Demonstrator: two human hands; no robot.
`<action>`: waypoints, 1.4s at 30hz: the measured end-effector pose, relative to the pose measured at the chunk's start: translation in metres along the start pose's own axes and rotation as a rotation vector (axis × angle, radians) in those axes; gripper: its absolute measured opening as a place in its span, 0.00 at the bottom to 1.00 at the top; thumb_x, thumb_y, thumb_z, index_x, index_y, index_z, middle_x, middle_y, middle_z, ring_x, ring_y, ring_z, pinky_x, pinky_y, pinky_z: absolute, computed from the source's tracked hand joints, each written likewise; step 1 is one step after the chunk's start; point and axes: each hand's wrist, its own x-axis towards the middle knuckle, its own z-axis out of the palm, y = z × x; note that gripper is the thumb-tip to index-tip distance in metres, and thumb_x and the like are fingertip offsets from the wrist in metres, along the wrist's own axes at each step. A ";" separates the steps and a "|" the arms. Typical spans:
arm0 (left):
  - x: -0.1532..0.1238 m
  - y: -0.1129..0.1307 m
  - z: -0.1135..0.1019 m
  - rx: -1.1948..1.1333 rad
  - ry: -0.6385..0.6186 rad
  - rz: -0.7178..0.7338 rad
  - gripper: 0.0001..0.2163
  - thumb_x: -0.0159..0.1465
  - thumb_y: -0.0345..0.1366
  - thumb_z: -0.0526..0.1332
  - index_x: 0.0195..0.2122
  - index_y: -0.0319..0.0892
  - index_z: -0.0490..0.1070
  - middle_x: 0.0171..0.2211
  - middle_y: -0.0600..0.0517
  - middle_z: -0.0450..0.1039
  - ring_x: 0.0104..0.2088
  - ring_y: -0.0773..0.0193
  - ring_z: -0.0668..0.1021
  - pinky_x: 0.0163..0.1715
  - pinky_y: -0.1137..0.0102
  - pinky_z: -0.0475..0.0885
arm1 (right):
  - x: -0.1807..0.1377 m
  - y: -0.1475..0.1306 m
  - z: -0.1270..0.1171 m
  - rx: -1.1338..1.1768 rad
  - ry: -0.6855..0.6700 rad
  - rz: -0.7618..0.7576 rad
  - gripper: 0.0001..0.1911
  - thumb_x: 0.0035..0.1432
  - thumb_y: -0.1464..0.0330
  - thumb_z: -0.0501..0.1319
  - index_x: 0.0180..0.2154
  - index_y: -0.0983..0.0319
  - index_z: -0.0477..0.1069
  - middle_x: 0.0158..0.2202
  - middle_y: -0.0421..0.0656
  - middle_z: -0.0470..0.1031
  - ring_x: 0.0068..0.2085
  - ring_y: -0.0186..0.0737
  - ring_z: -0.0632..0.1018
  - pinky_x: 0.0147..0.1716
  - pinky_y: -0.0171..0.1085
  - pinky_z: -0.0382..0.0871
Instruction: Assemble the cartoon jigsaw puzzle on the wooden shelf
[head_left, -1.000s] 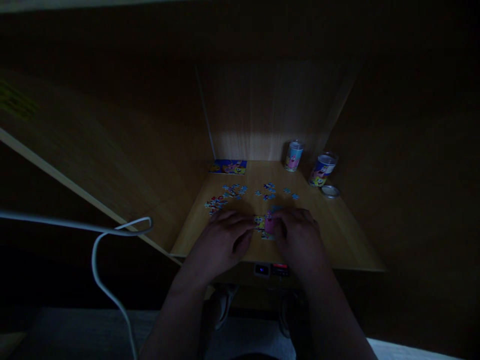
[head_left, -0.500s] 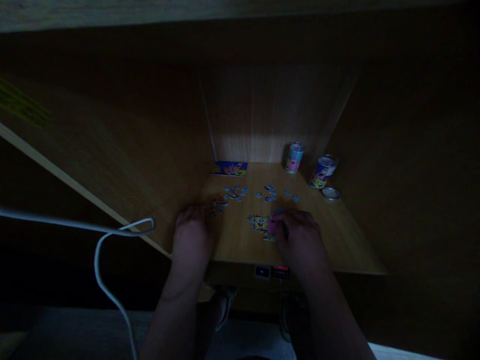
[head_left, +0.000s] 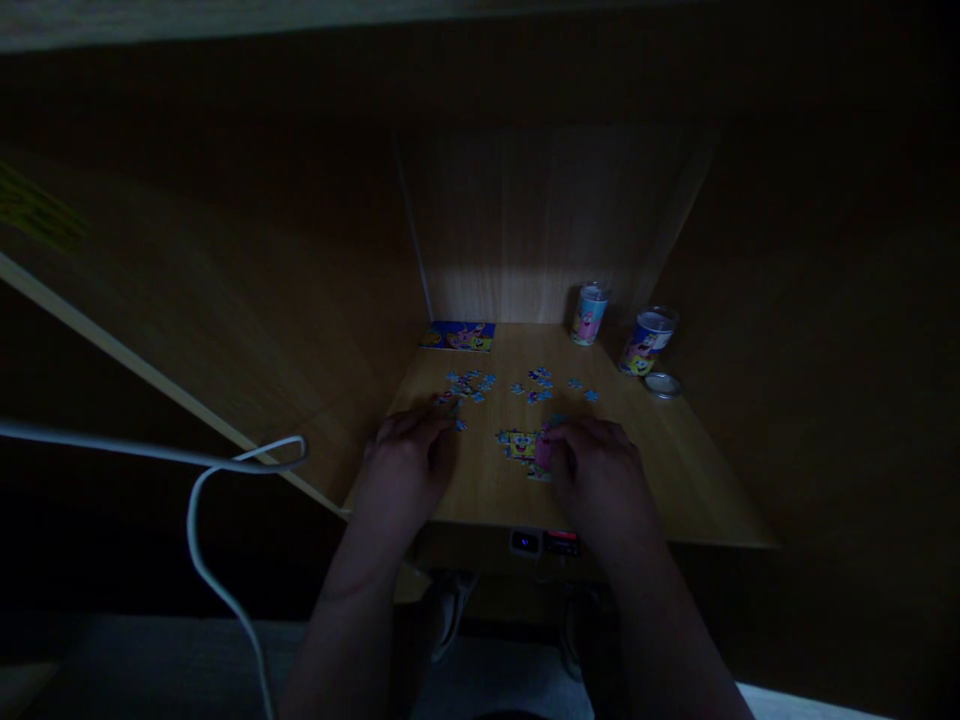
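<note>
A partly joined jigsaw puzzle (head_left: pixel 523 446) with a yellow and pink cartoon picture lies on the wooden board (head_left: pixel 480 490). My right hand (head_left: pixel 600 465) rests at its right edge, thumb and fingers closed on the pink part and hiding some of it. To the left, my left hand (head_left: pixel 405 460) has its fingers pinched together, with a small blue puzzle piece (head_left: pixel 460 425) at the fingertips. Loose puzzle pieces (head_left: pixel 471 385) lie just beyond that hand. A second cluster of loose pieces (head_left: pixel 540 378) sits beyond the joined part.
A picture card (head_left: pixel 459 337) lies at the back left. Two printed cans, a lighter one (head_left: pixel 589 316) and a dark blue one (head_left: pixel 645 345), stand at the back right beside a round lid (head_left: pixel 662 386). Wooden walls enclose the board; a white cable (head_left: pixel 196 520) hangs at left.
My left hand has moved right and slightly up from the left wall, now covering some loose pieces, with a blue piece at its fingertips. My right hand has stayed on the joined puzzle.
</note>
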 end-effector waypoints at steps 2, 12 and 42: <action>0.001 0.002 -0.002 -0.039 -0.018 0.040 0.11 0.74 0.32 0.64 0.51 0.49 0.85 0.58 0.48 0.86 0.58 0.47 0.84 0.63 0.48 0.79 | 0.000 0.000 0.000 -0.005 -0.001 0.005 0.09 0.73 0.71 0.62 0.45 0.56 0.82 0.51 0.45 0.86 0.55 0.52 0.79 0.60 0.49 0.69; 0.001 -0.002 0.001 -0.061 0.046 -0.039 0.19 0.65 0.22 0.59 0.52 0.43 0.83 0.53 0.43 0.85 0.54 0.46 0.84 0.60 0.50 0.80 | 0.000 0.002 0.002 -0.006 0.007 -0.002 0.10 0.74 0.70 0.62 0.44 0.55 0.82 0.51 0.45 0.86 0.55 0.52 0.80 0.59 0.50 0.70; -0.001 -0.005 0.007 0.147 0.108 -0.209 0.14 0.76 0.34 0.56 0.46 0.39 0.82 0.45 0.38 0.83 0.46 0.41 0.83 0.53 0.48 0.80 | 0.000 0.000 0.000 -0.001 -0.010 0.008 0.08 0.74 0.69 0.63 0.44 0.55 0.82 0.51 0.45 0.86 0.54 0.51 0.80 0.59 0.49 0.69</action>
